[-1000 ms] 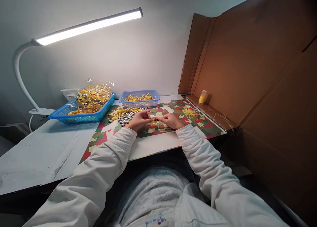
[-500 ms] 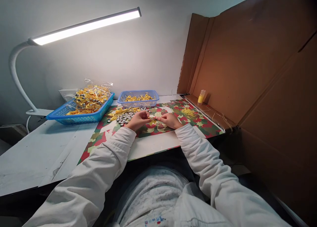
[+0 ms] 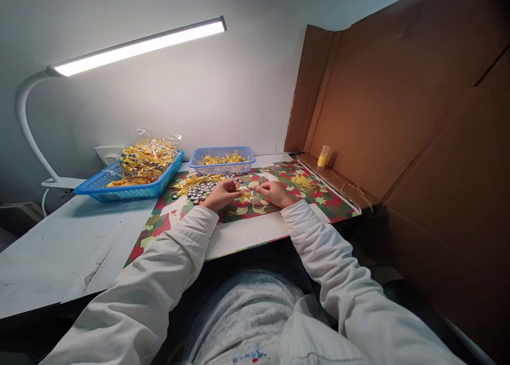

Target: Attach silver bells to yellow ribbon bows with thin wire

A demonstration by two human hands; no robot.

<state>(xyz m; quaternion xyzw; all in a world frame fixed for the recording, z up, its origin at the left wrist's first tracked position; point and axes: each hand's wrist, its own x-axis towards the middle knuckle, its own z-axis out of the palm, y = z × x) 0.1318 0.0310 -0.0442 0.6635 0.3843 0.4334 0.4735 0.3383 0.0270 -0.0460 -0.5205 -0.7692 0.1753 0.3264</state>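
The small blue and red print on the shirt [image 3: 252, 356] is too small to read. The left hand [image 3: 223, 193] pinches a yellow piece [image 3: 246, 197] over the patterned sheet [image 3: 261, 207], to the right of the bells [image 3: 201, 190]. A thin part runs roughly left to right toward the right hand [image 3: 274, 193]; which way the rest points is too small to tell. The right fingertips are drawn together, their grip unclear. The gap between the hands is slightly wider than half a second ago.
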